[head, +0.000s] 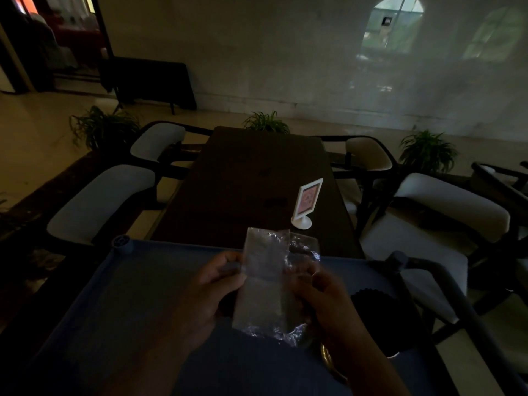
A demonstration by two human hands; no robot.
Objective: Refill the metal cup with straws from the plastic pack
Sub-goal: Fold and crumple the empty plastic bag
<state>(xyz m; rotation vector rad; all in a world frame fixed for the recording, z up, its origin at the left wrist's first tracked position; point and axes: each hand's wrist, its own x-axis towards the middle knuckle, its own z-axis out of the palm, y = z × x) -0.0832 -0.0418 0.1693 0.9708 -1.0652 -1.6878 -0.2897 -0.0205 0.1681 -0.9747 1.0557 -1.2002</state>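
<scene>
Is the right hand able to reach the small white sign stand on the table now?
Probably not at once. The right hand is gripping the plastic pack together with the left hand. The sign stand stands beyond the pack with nothing between, so it must let go first.

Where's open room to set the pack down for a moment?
The blue cart top, left of the left hand, is bare out to its corner post. The dark table beyond is bare left of the sign stand. Right of the right hand, a dark round thing crowds the pack.
</scene>
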